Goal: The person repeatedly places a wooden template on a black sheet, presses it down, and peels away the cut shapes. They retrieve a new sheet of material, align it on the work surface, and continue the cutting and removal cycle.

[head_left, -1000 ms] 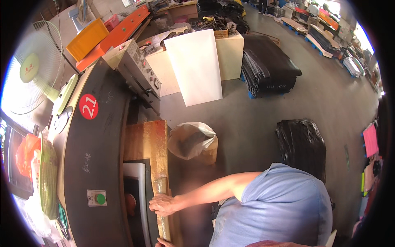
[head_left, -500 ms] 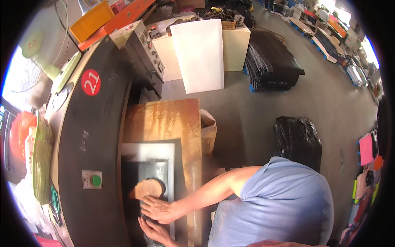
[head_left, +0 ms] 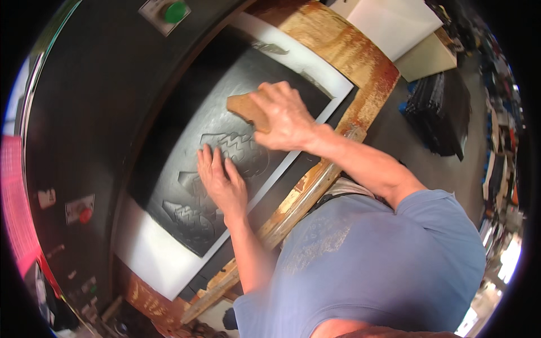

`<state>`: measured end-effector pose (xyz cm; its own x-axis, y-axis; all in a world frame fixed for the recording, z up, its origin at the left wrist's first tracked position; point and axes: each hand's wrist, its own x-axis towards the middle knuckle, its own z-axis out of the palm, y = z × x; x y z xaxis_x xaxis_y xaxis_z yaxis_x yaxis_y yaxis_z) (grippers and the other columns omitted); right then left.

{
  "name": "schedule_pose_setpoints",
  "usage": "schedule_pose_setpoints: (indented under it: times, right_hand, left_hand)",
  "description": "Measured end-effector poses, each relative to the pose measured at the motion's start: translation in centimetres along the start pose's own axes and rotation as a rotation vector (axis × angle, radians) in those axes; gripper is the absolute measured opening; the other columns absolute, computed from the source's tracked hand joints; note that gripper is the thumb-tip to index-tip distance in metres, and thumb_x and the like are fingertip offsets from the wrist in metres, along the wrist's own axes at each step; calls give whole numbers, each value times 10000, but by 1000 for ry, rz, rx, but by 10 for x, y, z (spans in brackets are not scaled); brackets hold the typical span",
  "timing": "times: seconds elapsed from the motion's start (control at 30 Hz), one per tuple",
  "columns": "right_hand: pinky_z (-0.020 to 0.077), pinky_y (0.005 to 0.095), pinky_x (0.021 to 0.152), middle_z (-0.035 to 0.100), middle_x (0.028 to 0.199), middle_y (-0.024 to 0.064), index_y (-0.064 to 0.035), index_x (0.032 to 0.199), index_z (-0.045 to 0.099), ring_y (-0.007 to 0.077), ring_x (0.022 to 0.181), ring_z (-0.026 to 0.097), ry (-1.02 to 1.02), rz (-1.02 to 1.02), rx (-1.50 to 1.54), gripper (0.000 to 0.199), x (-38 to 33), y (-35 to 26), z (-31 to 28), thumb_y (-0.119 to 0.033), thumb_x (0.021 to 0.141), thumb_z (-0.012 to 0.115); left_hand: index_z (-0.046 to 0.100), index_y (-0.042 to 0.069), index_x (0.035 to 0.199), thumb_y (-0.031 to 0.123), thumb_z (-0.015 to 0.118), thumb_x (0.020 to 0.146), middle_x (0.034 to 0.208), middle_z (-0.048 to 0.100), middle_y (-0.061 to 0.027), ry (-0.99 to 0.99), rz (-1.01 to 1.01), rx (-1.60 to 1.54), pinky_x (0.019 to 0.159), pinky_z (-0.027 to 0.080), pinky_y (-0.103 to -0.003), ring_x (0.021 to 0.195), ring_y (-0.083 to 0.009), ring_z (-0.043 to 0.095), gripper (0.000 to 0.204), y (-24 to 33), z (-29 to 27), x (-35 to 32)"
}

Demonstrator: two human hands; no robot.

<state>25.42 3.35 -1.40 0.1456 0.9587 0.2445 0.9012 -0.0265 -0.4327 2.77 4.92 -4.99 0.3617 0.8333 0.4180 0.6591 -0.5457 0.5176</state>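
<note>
A black sheet (head_left: pixel 248 73) lies on a white board, with several sole-like outlines and zigzag lines pressed or cut into its surface. On the sheet, my left hand (head_left: pixel 224 185) rests flat, fingers apart, over these outlines (head_left: pixel 189 217). Farther up and to the right, my right hand (head_left: pixel 286 115) grips a flat tan-brown piece (head_left: pixel 243 107) with a curved edge; my fingers cover part of it. Whether this piece touches the sheet or is held just above it, I cannot tell.
The white board (head_left: pixel 152 242) sits on a worn wooden table (head_left: pixel 372 73) with a rail along its near edge. A large black machine beam (head_left: pixel 101 112) with a green button (head_left: pixel 175 11) and a red button (head_left: pixel 85 216) borders the left. Stacked black sheets (head_left: pixel 439 112) stand right.
My view has turned and come closer over the black sheet. My hands, close together before, are now apart; my right holds the tan-brown piece, and my left lies flat on the sheet.
</note>
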Motion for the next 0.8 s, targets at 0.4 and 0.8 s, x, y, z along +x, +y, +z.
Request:
schedule_pose_setpoints:
  times: [0.4,0.8]
  right_hand:
    - [331,561,1276,581,1498,130,-110,1374,672,349,1500,438,-331,-975,-98,627,40,94,-110,42,765,681]
    - [408,519,1191,413,1595,323,2,1465,582,478,1438,461,61,28,93,846,-20,84,-34,-316,762,931]
  left_hand:
    - [679,-19,1293,39,653,991,1467,620,-223,22,-92,11,1215,361,-574,1433,-437,522,308,8,-3,12]
    - [705,-6,1270,67,693,965,1469,629,-195,21,-137,37,1220,356,-571,1443,-419,518,314,13,1,17]
